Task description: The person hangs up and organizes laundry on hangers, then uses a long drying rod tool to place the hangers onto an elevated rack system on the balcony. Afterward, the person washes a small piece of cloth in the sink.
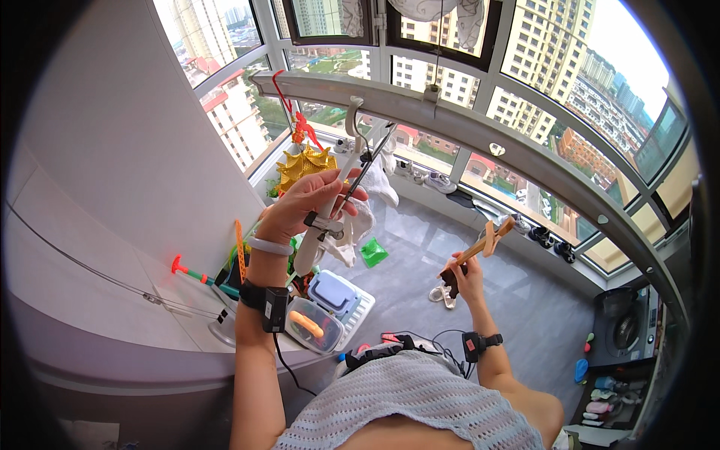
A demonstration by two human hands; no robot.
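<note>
At the middle left, my left hand [318,199] has its fingers around a white plastic hanger [308,247] and a thin dark metal rod with metal clips [323,224]. The hanger's hook reaches up near the pale metal drying rail [394,93]; whether it rests on it I cannot tell. White cloth items [354,225] hang just behind this hand. Lower right, my right hand [466,275] is closed on a wooden clip hanger [478,247] with a dark brown item at its lower end. Their exact junction is covered by the fingers.
A gold pagoda-shaped lantern [306,166] hangs from a red cord behind the left hand. Shoes [439,181] line the window ledge. A lidded plastic box [315,326] and a blue bin [334,292] stand below left, a green packet [373,252] lies on the floor, and a washing machine [624,329] stands right.
</note>
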